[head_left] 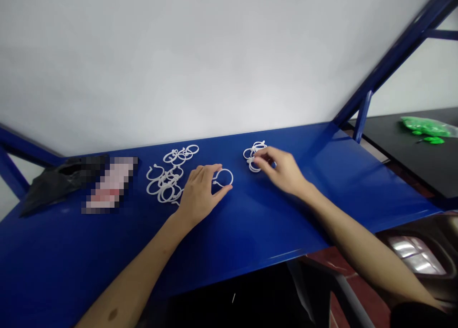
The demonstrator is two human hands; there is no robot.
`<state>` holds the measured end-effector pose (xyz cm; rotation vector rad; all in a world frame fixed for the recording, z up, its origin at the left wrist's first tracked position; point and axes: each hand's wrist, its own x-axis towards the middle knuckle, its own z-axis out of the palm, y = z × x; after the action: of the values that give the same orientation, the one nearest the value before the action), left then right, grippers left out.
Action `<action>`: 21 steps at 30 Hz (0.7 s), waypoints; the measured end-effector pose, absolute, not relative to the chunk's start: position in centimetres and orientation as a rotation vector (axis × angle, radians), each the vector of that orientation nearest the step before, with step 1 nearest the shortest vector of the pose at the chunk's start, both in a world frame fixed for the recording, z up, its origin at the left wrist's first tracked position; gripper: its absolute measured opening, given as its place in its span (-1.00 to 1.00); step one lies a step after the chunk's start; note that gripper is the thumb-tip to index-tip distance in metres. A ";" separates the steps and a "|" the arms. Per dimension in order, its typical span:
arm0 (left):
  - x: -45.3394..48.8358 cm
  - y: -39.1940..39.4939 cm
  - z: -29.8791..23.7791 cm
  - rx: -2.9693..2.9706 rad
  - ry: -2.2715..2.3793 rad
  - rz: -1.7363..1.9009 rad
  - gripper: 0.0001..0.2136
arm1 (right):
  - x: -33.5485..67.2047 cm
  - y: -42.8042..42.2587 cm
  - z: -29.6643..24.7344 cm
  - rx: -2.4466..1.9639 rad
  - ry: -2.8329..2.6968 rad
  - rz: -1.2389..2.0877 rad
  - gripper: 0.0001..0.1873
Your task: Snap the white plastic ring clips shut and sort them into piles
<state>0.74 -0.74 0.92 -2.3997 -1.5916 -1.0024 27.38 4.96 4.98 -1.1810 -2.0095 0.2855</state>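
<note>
My left hand is closed round a white plastic curtain ring, its thumb at the near side and fingers at the far side. The ring's clasp end points toward the palm and looks unfastened. Just left of this hand lies a loose heap of similar white rings, several of them overlapping, some with open ends. Over a smaller cluster of white rings to the right, my right hand has thumb and forefinger pinched at a ring's edge; its other fingers curl under, partly hidden.
Everything lies on a blue tabletop against a white wall. A black plastic bag and a pixelated flat object are at the left. At the right, a black table bears a bag of green pieces. Blue frame bars slant upward.
</note>
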 end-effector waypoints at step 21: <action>1.6 -1.1 1.5 -2.649 -2.174 -1.754 -0.80 | 22.1 0.8 1.7 -0.783 -1.949 1.099 -0.79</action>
<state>1.56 -1.08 1.47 -2.6492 -2.1739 -1.7541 22.14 0.84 1.73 -0.7827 -1.9495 1.0991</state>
